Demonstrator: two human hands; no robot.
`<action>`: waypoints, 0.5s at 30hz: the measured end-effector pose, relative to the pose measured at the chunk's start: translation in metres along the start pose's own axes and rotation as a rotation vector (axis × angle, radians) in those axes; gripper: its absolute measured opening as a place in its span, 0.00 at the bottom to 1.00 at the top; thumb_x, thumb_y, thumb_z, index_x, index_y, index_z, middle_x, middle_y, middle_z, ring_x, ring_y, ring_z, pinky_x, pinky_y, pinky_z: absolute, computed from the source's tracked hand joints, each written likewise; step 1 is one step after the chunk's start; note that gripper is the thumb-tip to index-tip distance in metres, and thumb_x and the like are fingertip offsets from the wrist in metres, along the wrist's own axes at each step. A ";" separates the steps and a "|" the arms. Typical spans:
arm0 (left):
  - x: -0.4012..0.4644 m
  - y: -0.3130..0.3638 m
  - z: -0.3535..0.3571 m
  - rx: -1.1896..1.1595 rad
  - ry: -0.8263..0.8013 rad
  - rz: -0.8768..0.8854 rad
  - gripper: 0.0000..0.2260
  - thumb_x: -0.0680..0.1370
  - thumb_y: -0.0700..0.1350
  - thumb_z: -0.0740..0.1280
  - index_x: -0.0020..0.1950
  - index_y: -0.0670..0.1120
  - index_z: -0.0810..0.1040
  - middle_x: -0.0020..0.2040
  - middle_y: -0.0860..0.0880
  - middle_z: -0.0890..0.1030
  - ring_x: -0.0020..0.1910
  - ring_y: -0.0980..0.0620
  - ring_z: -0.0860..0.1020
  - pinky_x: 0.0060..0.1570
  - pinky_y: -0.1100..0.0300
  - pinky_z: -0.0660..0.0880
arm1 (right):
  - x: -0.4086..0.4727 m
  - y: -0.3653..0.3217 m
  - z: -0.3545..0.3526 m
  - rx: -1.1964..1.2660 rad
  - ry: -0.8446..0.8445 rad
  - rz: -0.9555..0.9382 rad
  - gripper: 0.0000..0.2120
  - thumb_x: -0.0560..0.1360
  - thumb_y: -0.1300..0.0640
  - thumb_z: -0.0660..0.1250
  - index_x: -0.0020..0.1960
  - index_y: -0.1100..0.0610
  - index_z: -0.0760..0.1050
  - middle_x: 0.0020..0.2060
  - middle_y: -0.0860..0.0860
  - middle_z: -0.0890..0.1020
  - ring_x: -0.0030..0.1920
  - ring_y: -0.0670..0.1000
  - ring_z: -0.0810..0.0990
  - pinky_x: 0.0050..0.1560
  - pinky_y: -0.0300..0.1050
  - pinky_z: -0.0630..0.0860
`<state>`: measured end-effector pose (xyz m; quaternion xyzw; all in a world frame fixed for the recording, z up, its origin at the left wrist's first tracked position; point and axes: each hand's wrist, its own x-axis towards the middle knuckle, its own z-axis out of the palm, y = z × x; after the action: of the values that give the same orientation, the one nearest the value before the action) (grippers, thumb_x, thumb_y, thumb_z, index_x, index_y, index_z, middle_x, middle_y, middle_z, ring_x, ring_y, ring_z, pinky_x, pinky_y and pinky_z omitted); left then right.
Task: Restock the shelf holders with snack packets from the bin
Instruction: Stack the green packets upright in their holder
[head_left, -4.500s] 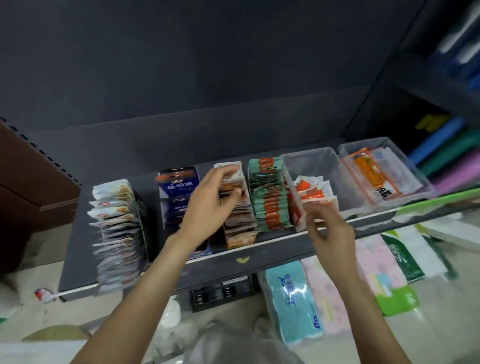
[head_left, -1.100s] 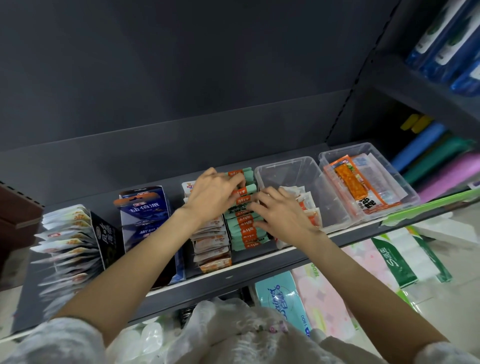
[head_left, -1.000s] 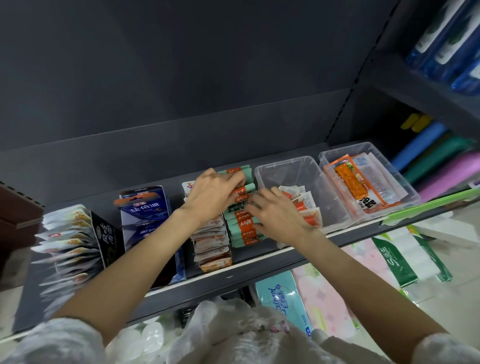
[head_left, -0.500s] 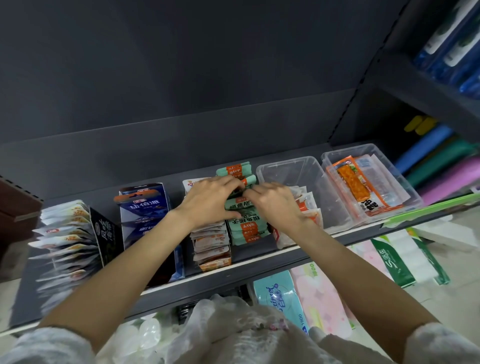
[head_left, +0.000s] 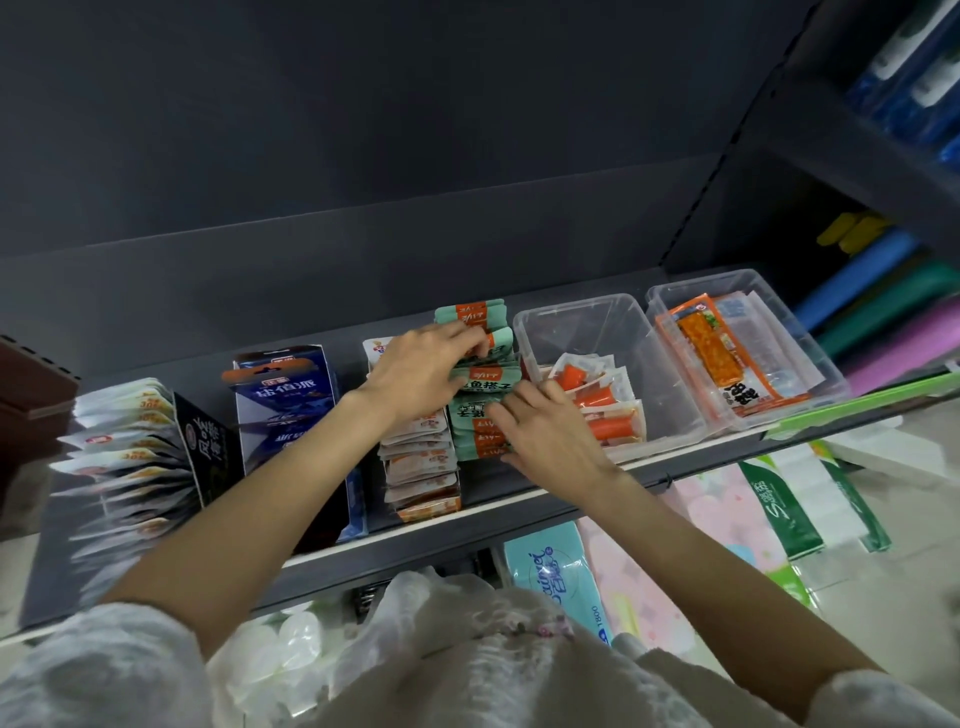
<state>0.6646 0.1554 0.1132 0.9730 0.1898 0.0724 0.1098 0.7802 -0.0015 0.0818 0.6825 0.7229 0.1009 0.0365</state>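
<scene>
Head view: reaching over a dark matte shelf (head_left: 519, 506). Left hand (head_left: 415, 371) curling its grip round glossy green-and-orange snack packets (head_left: 480, 382) standing in a row mid-shelf; right hand (head_left: 550, 436) pressing flat, fingers straight, against the row's front. Crowding left: tan packets (head_left: 421, 467), a blue carton (head_left: 283, 395). Flanking right: clear plastic bin (head_left: 587, 322) holding orange-stick packets (head_left: 608, 410); another bin (head_left: 779, 306) beyond.

Changes logged. Left hand (head_left: 415, 371): I see it moved off the tan packets (head_left: 423, 457) to the back of the green packets (head_left: 480, 410), grip curled over their tops. Right hand (head_left: 550, 436): moved from the shelf edge onto the front of that row, fingers spread flat. Green packets: several now tipped flat, labels upward.
</scene>
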 end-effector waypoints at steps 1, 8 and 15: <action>0.000 -0.001 0.001 -0.011 -0.006 -0.001 0.14 0.73 0.42 0.70 0.56 0.50 0.72 0.56 0.53 0.77 0.52 0.49 0.77 0.43 0.56 0.72 | 0.005 0.001 0.001 -0.016 0.009 0.004 0.16 0.65 0.53 0.74 0.49 0.57 0.76 0.40 0.53 0.83 0.45 0.53 0.79 0.48 0.47 0.70; -0.001 -0.004 -0.002 -0.128 -0.066 0.028 0.16 0.74 0.43 0.70 0.61 0.51 0.75 0.62 0.53 0.77 0.56 0.52 0.76 0.54 0.55 0.72 | 0.019 0.011 -0.010 -0.077 0.003 -0.009 0.08 0.58 0.64 0.74 0.34 0.54 0.78 0.25 0.49 0.78 0.31 0.51 0.78 0.44 0.46 0.61; -0.007 -0.002 -0.007 -0.262 -0.095 0.010 0.15 0.75 0.41 0.70 0.60 0.53 0.78 0.60 0.54 0.80 0.42 0.64 0.69 0.50 0.65 0.67 | 0.020 0.026 -0.025 0.129 -0.011 -0.039 0.09 0.65 0.62 0.74 0.44 0.53 0.81 0.34 0.48 0.83 0.36 0.52 0.79 0.46 0.47 0.66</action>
<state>0.6560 0.1555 0.1190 0.9535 0.1686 0.0508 0.2446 0.7997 0.0176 0.1130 0.6696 0.7411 0.0496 -0.0019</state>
